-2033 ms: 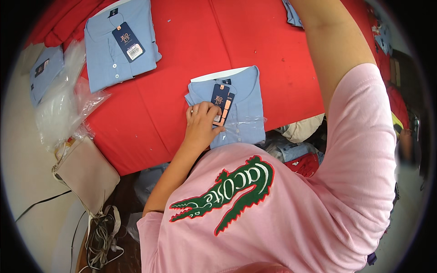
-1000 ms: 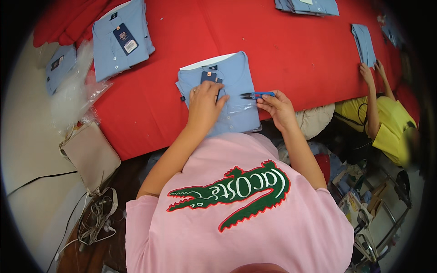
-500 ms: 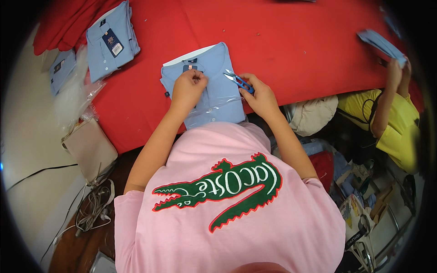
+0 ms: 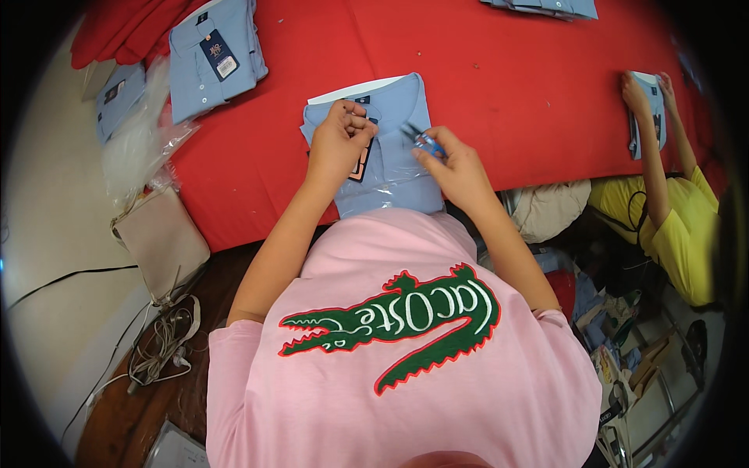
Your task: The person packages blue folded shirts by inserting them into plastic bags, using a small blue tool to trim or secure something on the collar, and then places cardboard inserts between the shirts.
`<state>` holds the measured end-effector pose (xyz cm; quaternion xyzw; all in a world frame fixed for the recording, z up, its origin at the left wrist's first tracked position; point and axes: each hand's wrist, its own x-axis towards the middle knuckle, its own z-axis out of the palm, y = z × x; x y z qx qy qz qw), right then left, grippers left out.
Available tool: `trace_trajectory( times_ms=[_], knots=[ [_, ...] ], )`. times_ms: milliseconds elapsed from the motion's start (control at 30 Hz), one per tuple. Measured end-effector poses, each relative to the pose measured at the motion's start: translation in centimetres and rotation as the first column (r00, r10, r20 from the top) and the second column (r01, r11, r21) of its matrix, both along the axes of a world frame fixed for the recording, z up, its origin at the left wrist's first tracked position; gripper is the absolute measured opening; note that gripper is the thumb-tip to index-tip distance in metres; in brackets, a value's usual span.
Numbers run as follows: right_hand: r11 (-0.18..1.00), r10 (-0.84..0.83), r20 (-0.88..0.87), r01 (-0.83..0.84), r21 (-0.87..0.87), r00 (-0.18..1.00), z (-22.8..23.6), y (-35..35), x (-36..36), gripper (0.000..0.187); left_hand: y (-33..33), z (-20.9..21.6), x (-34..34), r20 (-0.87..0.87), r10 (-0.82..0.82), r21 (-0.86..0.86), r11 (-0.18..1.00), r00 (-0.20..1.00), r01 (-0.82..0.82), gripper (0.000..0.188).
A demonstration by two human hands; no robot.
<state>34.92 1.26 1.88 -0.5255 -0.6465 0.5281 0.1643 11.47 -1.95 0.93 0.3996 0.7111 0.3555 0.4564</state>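
A folded light-blue shirt (image 4: 402, 97) lies in front of me on the red-covered table, a white edge showing at its collar. Clear plastic film (image 4: 390, 189) covers its lower part. Over the shirt front my left hand (image 4: 341, 144) is closed in a pinch; what its fingertips hold is too small to make out. A dark hang tag (image 4: 360, 165) with an orange patch shows beside that hand, partly hidden by it. My right hand (image 4: 462, 168) grips blue thread snips (image 4: 425, 140) at the shirt's right side, blades toward the left hand and blurred.
Another folded, tagged blue shirt (image 4: 212, 70) lies at the far left, near clear plastic bags (image 4: 144, 144) and red cloth (image 4: 129, 31). More blue shirts (image 4: 546, 6) lie at the far edge. On the right, a person in yellow (image 4: 679, 226) holds a folded shirt (image 4: 649, 117).
My left hand has shifted off the collar tag, and the tag now shows lower, beside the hand. The snips have turned slightly. The view has moved; the co-worker's shirt is now upright.
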Motion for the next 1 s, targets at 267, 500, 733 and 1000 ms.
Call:
trace_trajectory(
  times_ms=[267,500,733,1000],
  knots=[
    [0.941,0.224,0.215,-0.269,0.207,0.951,-1.7,0.8,-1.9,0.038,-0.6,1.0,-0.2,-0.1,-0.073,0.05,0.996,0.992,0.078,0.03],
    [0.927,0.255,0.227,-0.304,0.218,0.94,-2.4,1.6,-2.1,0.037,-1.2,0.7,-0.5,-0.052,-0.047,0.09,0.995,0.998,0.052,0.025],
    [0.999,0.033,0.086,-0.036,0.034,0.996,-2.0,2.7,-1.0,0.035,-10.1,5.9,-8.8,-0.038,-0.111,-0.042,0.993,0.993,0.109,0.022],
    [0.952,0.194,0.183,-0.23,0.203,0.964,-1.4,2.9,-2.9,0.034,-22.0,7.0,-14.1,-0.144,-0.539,-0.719,0.634,0.83,0.286,0.047]
  ],
)
